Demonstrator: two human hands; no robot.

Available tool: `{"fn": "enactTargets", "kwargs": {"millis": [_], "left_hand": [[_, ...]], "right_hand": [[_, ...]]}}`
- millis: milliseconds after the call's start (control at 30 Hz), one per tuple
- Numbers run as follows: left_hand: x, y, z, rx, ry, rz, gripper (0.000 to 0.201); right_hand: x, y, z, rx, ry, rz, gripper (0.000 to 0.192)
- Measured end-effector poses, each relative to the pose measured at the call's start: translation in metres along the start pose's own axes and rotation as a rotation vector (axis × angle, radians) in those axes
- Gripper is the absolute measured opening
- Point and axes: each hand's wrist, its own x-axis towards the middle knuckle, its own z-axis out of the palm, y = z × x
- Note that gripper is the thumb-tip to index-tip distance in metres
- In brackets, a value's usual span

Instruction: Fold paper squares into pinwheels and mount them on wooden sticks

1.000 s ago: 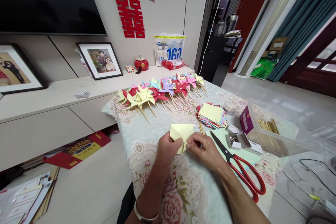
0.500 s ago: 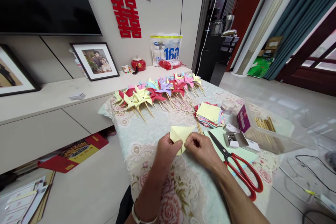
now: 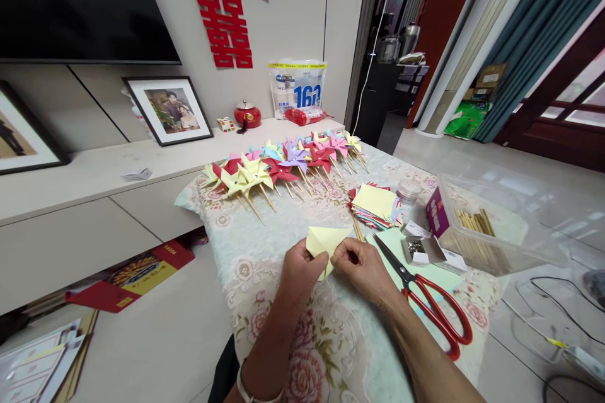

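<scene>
A pale yellow sheet of paper (image 3: 326, 239) with a crease or cut lines is held above the flowered tablecloth. My left hand (image 3: 302, 267) grips its left side, thumb on top. My right hand (image 3: 362, 264) pinches the paper's lower right part, fingers curled in; the fingertips hide that spot. Close to my right forearm lie scissors (image 3: 416, 286) with red handles, blades apart, on light green paper (image 3: 390, 242). Just beyond them sits a small open box of metal fasteners (image 3: 418, 250). Behind my hands is a stack of coloured paper squares (image 3: 375, 204).
Several paper pinwheels (image 3: 295, 157) on sticks lie in rows at the table's far side. To the right stands a clear plastic bin (image 3: 515, 245) holding wooden sticks (image 3: 475, 221). A small round clear container (image 3: 409, 190) is beside the paper stack. Cables (image 3: 562, 302) lie on the floor.
Both hands keep nearly the same hold on the yellow paper; the right fingertips have shifted only slightly. The view has moved a little.
</scene>
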Motion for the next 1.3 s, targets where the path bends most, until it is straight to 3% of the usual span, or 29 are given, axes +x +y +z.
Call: {"fn": "enactTargets", "kwargs": {"millis": [233,733,800,933,1000,1067,1200,1300], "left_hand": [[0.006,-0.008,-0.002,0.004,-0.012,0.009,0.031],[-0.001,0.001,-0.001,-0.01,-0.014,0.02,0.032],[-0.002,0.002,-0.002,-0.027,-0.025,0.006,0.033],[-0.002,0.009,-0.008,-0.03,-0.093,-0.071,0.038],[-0.003,0.015,-0.013,0.005,-0.162,-0.099,0.039],[-0.004,0.022,-0.02,0.063,-0.241,-0.106,0.038],[-0.002,0.032,-0.034,0.219,-0.392,-0.102,0.036],[0.003,0.034,-0.037,0.307,-0.493,-0.082,0.036]], "right_hand": [[0.0,-0.002,0.001,-0.006,0.01,0.04,0.016],[-0.001,-0.001,-0.002,0.073,-0.014,0.069,0.021],[0.0,0.002,-0.008,0.132,0.037,0.081,0.026],[0.005,0.005,-0.017,0.293,0.307,0.06,0.029],[0.007,0.005,-0.019,0.408,0.345,0.048,0.039],[0.007,0.004,-0.018,0.537,0.237,0.062,0.055],[0.002,0.0,-0.013,0.712,-0.098,0.166,0.077],[-0.002,-0.002,-0.009,0.72,-0.223,0.242,0.088]]}}
